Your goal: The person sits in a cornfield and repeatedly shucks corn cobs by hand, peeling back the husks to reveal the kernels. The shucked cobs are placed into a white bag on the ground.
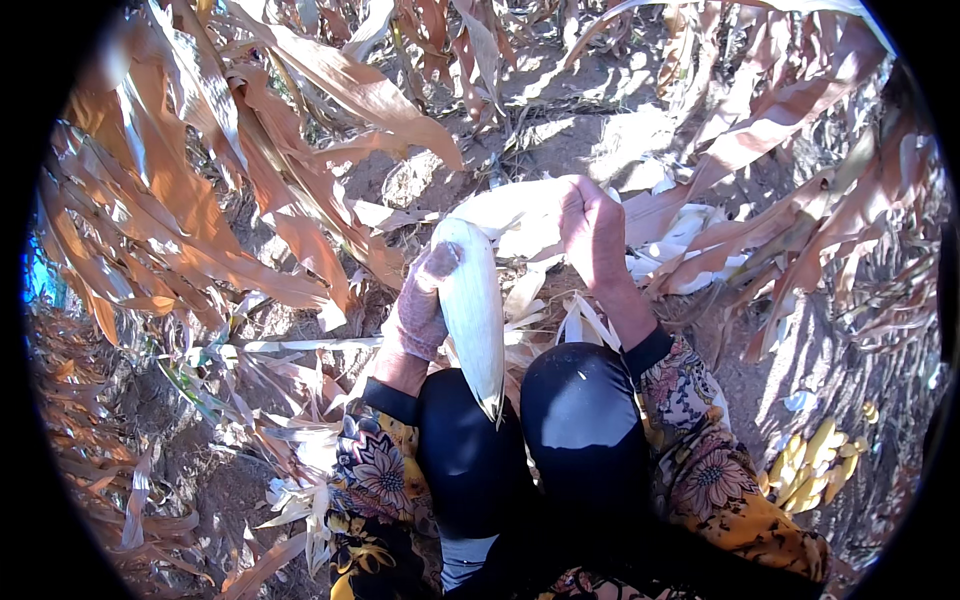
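An ear of corn in its pale dry husk hangs tip down above my knees. My left hand, in a thin mesh-like glove, is closed around its side with the thumb across the upper part. A husk leaf bends away from the ear's top end to the right. My bare right hand pinches the far end of that leaf in a closed fist. The kernels are hidden under the remaining husk.
Dry brown corn leaves crowd in from the left, and more stalks and leaves lean in from the right. Bare yellow corn cobs lie in a pile on the soil at the lower right. Stripped husks litter the ground beyond my right hand.
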Available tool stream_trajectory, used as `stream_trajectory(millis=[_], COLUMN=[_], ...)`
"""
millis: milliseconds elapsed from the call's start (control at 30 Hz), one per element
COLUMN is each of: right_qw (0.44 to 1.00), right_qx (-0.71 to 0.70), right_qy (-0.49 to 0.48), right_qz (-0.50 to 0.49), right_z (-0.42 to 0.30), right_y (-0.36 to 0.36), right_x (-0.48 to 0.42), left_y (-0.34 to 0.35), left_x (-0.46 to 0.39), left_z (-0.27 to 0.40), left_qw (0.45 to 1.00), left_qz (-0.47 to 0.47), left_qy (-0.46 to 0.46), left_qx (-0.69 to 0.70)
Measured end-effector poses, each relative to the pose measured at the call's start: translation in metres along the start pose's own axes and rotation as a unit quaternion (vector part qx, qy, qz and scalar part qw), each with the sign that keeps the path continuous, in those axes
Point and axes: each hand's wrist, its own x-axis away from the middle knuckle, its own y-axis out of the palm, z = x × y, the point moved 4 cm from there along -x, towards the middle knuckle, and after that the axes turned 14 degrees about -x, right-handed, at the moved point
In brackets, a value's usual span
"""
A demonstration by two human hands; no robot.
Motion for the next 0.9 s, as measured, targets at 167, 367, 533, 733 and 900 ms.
stream_trajectory(millis=[167,367,533,733,900], right_qw=[0.973,0.962,0.867,0.878,0.873], right_qx=[0.176,0.254,0.223,-0.124,0.061], right_qy=[-0.149,-0.102,0.364,0.366,-0.269], right_qz=[0.0,0.029,-0.258,-0.283,-0.403], right_z=[0.04,0.103,0.187,0.076,-0.035], right_y=[-0.015,-0.04,-0.103,-0.029,0.033], right_x=[-0.036,-0.048,0.023,0.049,0.054], left_y=[0.006,0.022,0.005,-0.016,-0.045], left_x=[0.005,0.002,0.003,-0.007,-0.019], left_z=[-0.002,-0.005,0.016,-0.003,-0.028], left_qw=[0.999,0.995,0.989,0.982,0.955], left_qz=[-0.042,-0.056,-0.061,0.107,0.243], left_qy=[-0.028,-0.074,0.058,0.007,-0.022], left_qx=[0.014,0.034,0.123,0.158,0.171])
